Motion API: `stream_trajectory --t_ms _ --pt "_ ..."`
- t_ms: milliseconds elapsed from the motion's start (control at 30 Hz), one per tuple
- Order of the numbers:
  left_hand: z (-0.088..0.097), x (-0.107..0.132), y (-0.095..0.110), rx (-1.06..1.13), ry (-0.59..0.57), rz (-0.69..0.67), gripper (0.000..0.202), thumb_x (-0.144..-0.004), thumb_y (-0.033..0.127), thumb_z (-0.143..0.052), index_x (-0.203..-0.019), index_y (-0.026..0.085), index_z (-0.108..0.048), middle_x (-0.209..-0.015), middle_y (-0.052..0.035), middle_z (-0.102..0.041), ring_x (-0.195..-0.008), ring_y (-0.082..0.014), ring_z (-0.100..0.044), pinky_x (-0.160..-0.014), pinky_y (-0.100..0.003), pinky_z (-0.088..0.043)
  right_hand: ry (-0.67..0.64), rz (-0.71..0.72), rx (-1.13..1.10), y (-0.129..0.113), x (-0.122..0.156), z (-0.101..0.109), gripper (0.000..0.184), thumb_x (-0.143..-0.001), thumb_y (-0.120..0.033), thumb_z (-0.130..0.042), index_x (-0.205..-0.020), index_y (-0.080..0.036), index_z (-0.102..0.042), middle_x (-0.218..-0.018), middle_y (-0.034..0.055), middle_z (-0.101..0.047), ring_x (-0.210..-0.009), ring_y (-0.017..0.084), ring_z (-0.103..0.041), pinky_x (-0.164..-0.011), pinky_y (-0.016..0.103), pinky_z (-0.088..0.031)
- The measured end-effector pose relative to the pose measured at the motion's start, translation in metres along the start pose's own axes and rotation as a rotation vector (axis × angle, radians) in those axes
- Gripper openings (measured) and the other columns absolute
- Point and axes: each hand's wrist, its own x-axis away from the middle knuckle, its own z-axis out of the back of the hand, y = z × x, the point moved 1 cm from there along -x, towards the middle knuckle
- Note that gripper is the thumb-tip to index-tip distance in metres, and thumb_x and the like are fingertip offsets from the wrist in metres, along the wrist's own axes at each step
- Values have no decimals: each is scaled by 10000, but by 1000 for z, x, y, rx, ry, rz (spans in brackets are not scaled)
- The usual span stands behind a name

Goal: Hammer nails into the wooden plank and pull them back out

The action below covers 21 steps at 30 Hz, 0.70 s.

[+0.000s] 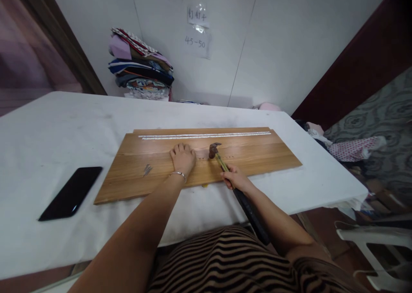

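A long wooden board [257, 153] lies across the white table [48, 130], with a pale strip [206, 135] along its far edge. My left hand [183, 156] rests palm down on the board, fingers flat and together, a bracelet on the wrist. My right hand [234, 179] grips the handle of a hammer [215, 150], whose head rests on the board just right of my left hand, beside a row of small dark dots. A few loose nails [147, 169] lie on the board to the left.
A black phone [71, 192] lies on the table at the left. Folded fabrics [140, 65] are stacked against the wall at the back. More cloth [354, 148] and a white plastic chair [376, 241] are off the table's right end.
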Motion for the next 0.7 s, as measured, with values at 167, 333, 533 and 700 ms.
stream_trajectory --t_ms 167,333,533,700 --pt "-1 0 -1 5 3 -2 444 -975 303 -386 -1228 99 -690 -1378 -248 -615 -1323 -376 -492 -1082 -541 -371 -6 -3 16 -4 4 -2 430 -676 -453 -608 -1027 -219 -525 -372 -141 -451 -290 100 -341 -351 219 -244" --pt "0 0 0 -6 -2 1 445 -976 299 -377 -1224 98 -687 -1375 -243 -617 -1321 -375 -488 -1086 -538 -369 -22 7 21 -4 2 -6 434 -663 -442 -591 -1028 -222 -513 -362 -147 -442 -286 104 -333 -345 216 -254" --pt "2 1 0 0 -6 2 430 -979 294 -385 -1224 102 -682 -1374 -244 -620 -1323 -374 -495 -1089 -534 -365 -27 27 30 0 2 -6 326 -698 -445 -607 -924 -233 -503 -383 -139 -439 -298 83 -328 -359 210 -235" --pt "4 1 1 10 -5 6 427 -977 294 -390 -1230 115 -684 -1386 -245 -618 -1336 -379 -488 -1087 -535 -363 -14 23 52 -4 4 -6 334 -699 -437 -619 -942 -227 -526 -392 -136 -450 -306 82 -337 -359 209 -250"
